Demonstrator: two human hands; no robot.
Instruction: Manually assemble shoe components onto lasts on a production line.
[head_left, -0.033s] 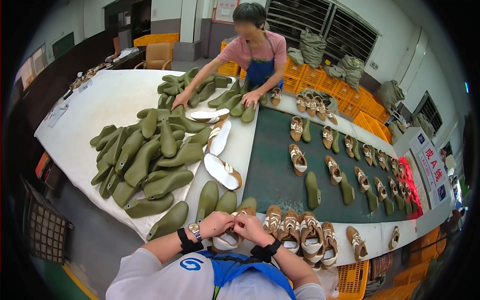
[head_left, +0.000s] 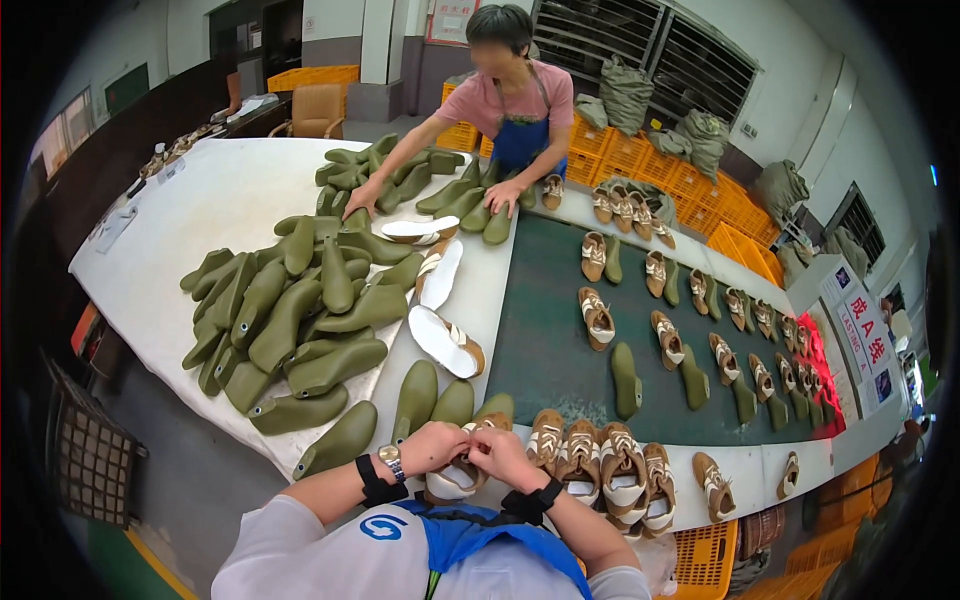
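Close to my body at the table's near edge is a brown and white sneaker [head_left: 452,484]. My left hand [head_left: 436,447] and my right hand [head_left: 499,456] meet over its lacing, fingertips pinched closed. Whether they grip a lace or the upper itself is hidden by the fingers. Just beyond my hands, several green shoe lasts [head_left: 416,396] stand by the edge. To the right of my right hand is a row of laced sneakers [head_left: 580,455] of the same kind. Ahead, sneakers with white soles [head_left: 441,340] lie on their sides.
A large pile of green lasts [head_left: 285,315] covers part of the white table [head_left: 250,180] at left. On the right, a dark green conveyor belt [head_left: 545,380] carries sneakers and lasts in rows. Across the table, a co-worker [head_left: 525,115] has both hands on lasts. Orange crates [head_left: 610,155] stand behind.
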